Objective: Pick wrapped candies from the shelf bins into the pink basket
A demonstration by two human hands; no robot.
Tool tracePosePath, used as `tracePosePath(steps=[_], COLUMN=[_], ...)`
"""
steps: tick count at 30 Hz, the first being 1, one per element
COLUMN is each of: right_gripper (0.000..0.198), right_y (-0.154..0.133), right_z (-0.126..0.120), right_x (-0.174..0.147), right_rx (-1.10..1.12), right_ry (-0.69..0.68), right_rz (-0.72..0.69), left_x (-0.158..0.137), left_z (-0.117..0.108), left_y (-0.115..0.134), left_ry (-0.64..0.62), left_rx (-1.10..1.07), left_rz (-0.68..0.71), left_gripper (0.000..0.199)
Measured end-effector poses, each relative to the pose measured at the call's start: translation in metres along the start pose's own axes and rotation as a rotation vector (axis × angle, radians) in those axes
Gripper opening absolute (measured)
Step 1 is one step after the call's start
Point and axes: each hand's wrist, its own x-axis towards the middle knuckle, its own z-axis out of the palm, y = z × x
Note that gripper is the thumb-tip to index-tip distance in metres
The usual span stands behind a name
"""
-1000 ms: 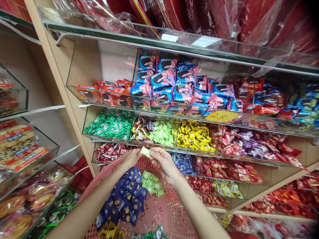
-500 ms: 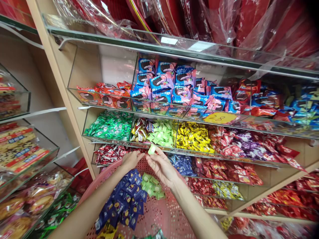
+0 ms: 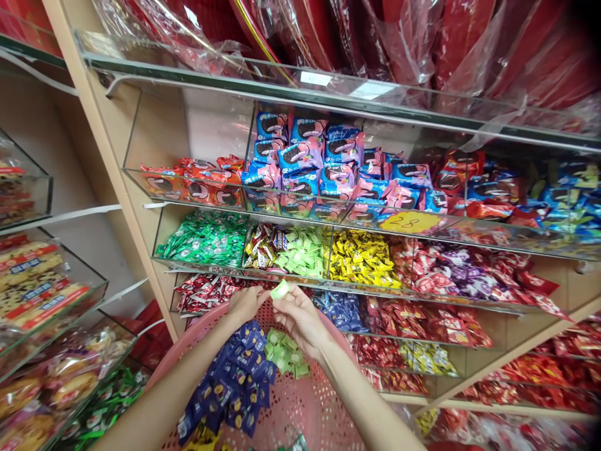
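My right hand (image 3: 299, 318) pinches a light green wrapped candy (image 3: 280, 289) between thumb and fingers, above the far side of a pink perforated plastic basket (image 3: 323, 401). My left hand (image 3: 245, 303) is closed over the basket's far rim, its fingertips partly hidden. Inside the basket lie dark blue wrapped sweets (image 3: 230, 382), a small heap of light green candies (image 3: 285, 354) beside them, and some yellow packets (image 3: 201, 435) near the bottom edge. Just beyond my hands, a clear bin holds more light green candies (image 3: 303, 250).
Glass-fronted shelves hold green packets (image 3: 204, 238), yellow candies (image 3: 361, 258) and blue-pink cookie packs (image 3: 300, 153). A yellow price tag (image 3: 408, 221) reads 28. Left stand packaged pastries (image 3: 37, 282). A glass shelf edge (image 3: 282, 88) runs overhead.
My right hand has shifted slightly left, and the green candy in it has turned from upright to more sideways. My left hand stays at the rim.
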Motion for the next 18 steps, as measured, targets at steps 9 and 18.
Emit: tracePosePath(steps=[9,18], right_gripper=[0.039,0.026], right_y=[0.003,0.016], right_z=[-0.004,-0.025], right_x=[-0.001,0.009], right_rx=[0.004,-0.117], right_ry=[0.046,0.108], right_rz=[0.054,0.28], left_x=[0.001,0.002], left_z=[0.0,0.003], left_y=[0.003,0.001], left_ry=[-0.002,-0.003], left_rx=[-0.025,-0.017], left_rz=[-0.022,-0.023], left_gripper=[0.044,0.049])
